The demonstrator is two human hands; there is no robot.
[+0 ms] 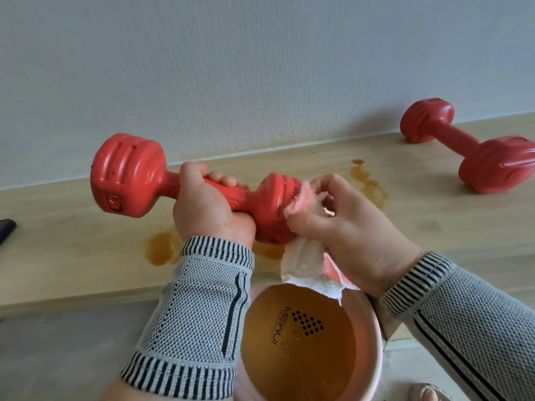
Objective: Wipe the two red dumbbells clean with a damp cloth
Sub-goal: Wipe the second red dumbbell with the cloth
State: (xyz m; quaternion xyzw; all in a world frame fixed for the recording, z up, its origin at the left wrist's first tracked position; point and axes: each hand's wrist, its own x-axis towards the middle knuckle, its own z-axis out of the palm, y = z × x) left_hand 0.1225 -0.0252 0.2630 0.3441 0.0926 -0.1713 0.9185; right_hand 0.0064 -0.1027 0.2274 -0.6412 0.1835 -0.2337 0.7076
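Two grips busy: left hand (pixel 212 209) clenches dumbbell (pixel 185 189), right hand (pixel 347 227) pinches cloth (pixel 304 264).

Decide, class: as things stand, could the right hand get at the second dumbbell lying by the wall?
Probably yes. The second dumbbell lies in the open on the right, nothing between. But the right hand holds the cloth, so it isn't free.

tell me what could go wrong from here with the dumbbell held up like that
The left hand alone holds the raised dumbbell right above the basin of brownish water; a wet slip could splash it. The cloth in the right hand may drip more onto the stained wooden floor.
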